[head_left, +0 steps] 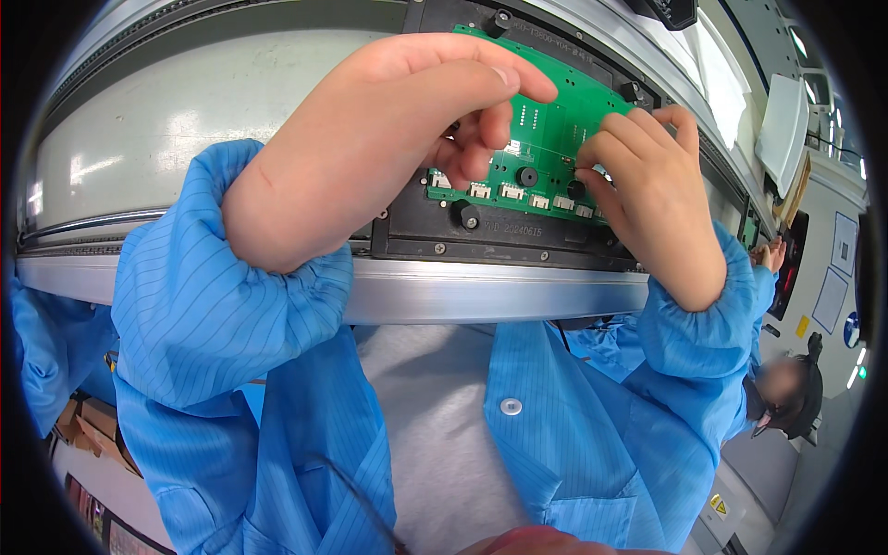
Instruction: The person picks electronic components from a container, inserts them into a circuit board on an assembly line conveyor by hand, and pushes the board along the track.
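Note:
A green circuit board (546, 120) sits in a black carrier frame (407, 227) in front of me. White connectors line its near edge, and a round black buzzer (527, 176) stands behind them. My left hand (435, 111) hovers over the board's left part, index finger stretched out and the other fingers curled inward; what they hold, if anything, is hidden. Over the right part, my right hand (643, 171) has thumb and fingertips pinched together low at the board. A dark round part (575, 190) shows by the thumb tip; whatever lies inside the pinch is too small to name.
Black knobs (467, 215) stand along the carrier's edges. A metal rail (499, 289) runs between me and the carrier, and a pale, shiny surface (139, 120) extends to the left. Another person in a dark cap (800, 398) is at the right, with a hand (770, 254) near the line.

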Available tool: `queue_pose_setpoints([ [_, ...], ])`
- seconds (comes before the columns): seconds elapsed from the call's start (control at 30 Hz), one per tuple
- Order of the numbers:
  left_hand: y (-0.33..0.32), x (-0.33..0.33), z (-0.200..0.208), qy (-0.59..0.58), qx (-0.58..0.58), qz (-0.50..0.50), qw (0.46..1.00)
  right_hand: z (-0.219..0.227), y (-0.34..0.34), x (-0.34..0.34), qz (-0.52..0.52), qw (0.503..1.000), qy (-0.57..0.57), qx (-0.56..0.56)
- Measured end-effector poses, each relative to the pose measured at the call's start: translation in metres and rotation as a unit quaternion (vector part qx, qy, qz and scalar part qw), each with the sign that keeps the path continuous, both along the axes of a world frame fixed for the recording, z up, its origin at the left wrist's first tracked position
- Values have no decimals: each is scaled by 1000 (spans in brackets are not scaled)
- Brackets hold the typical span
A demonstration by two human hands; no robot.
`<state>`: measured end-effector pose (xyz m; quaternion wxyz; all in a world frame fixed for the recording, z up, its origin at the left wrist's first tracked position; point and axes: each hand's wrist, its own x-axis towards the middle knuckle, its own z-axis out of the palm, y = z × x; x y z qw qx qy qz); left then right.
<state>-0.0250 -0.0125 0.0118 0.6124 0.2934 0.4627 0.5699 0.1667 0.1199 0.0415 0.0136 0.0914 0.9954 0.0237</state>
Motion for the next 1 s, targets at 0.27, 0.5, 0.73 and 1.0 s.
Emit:
queue_pose_setpoints([
  [0.27,3,0,-5,-112,19,12,994,10,7,-7,62,994,-85,22],
  [0.5,0,-3,3,-187,41,4,982,32,-2,-22,-11,995,67,-76],
  [0.73,17,-1,19,-285,61,-37,956,21,-19,-47,-25,972,207,-107],
  [1.0,28,16,33,-184,-47,40,981,17,-17,-43,-41,972,190,-136],
])
